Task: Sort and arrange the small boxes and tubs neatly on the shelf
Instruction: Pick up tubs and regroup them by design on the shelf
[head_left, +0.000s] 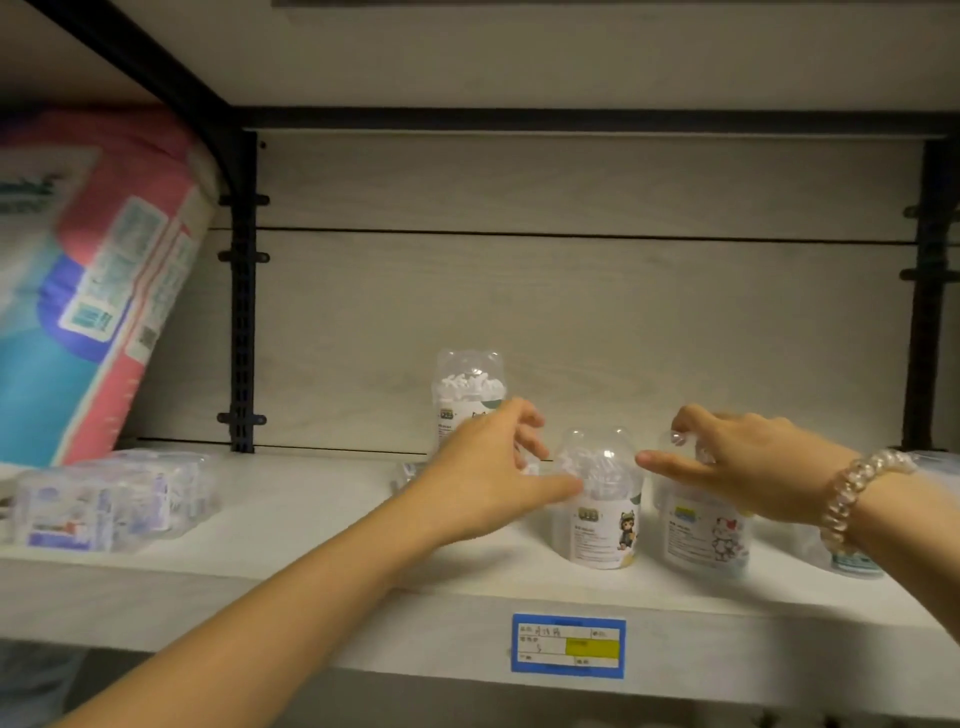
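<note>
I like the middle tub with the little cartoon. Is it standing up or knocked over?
Standing up. The tub sits flat on the shelf, with its clear round lid on top and its cartoon the right way up.

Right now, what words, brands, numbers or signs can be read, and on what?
No text is legible enough to quote.
On the price tag at the shelf edge: handwriting, blurred.
On the middle tub, right tub and back tub: print too small.
On the pink and blue pack: label blurred.
On the wrapped packs: blurred.
</note>
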